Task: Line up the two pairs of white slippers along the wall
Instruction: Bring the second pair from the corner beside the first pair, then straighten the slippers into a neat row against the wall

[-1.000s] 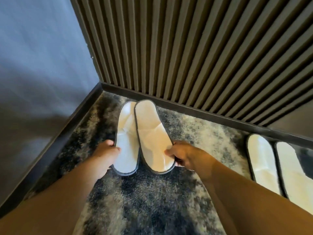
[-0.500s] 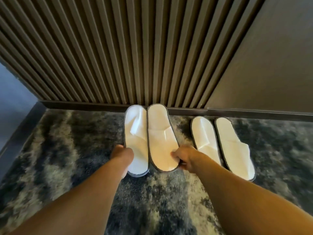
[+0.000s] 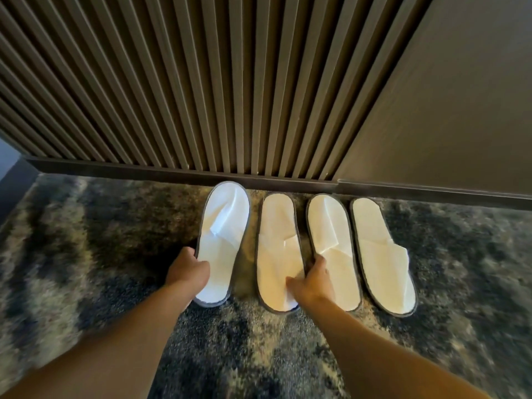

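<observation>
Several white slippers with grey edging lie side by side on the carpet, toes toward the wall's skirting board (image 3: pixel 184 171). My left hand (image 3: pixel 187 269) grips the left edge of the leftmost slipper (image 3: pixel 223 240), which looks slightly raised and sits a bit further forward than the others. My right hand (image 3: pixel 312 280) holds the heel end of the second slipper (image 3: pixel 277 254), its fingers between that one and the third slipper (image 3: pixel 331 243). The fourth slipper (image 3: pixel 380 254) lies untouched at the right. A small gap separates the first and second slippers.
A ribbed dark slatted wall (image 3: pixel 201 82) rises behind the slippers, with a smooth dark panel (image 3: pixel 446 110) to its right. The mottled grey shaggy carpet (image 3: pixel 86 254) stretches to both sides. A side wall's base shows at the far left edge.
Both hands have carried the held pair to the right, away from the corner. It now lies right beside the other pair, and its two slippers have spread slightly apart.
</observation>
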